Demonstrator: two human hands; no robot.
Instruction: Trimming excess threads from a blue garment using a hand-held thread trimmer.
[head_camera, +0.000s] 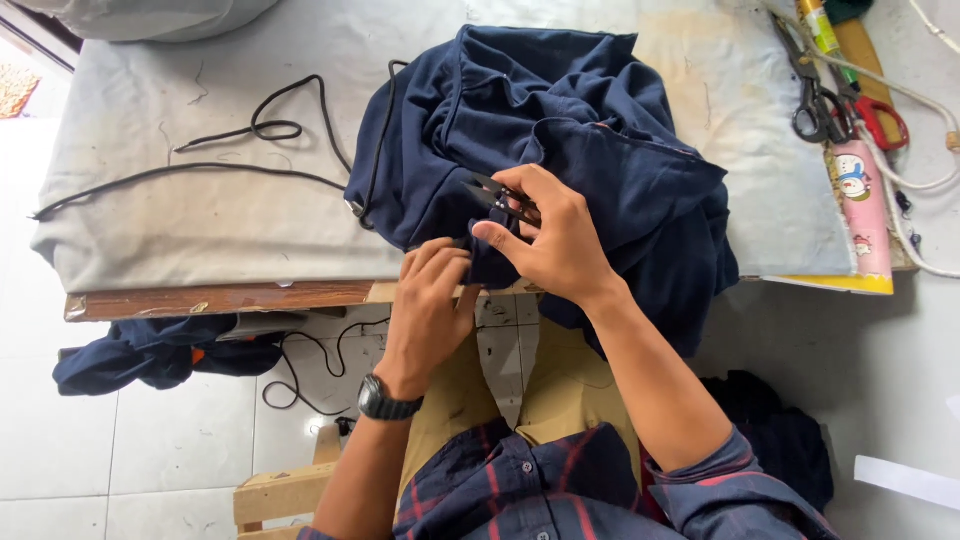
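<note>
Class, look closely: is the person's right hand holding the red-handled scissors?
No: the right hand holds small black thread snips over the navy garment; the red-handled scissors lie aside.

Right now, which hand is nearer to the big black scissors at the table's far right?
Right. The right hand, holding small black thread snips, lies closer to the black scissors; the left hand sits farther away, at the table edge.
</note>
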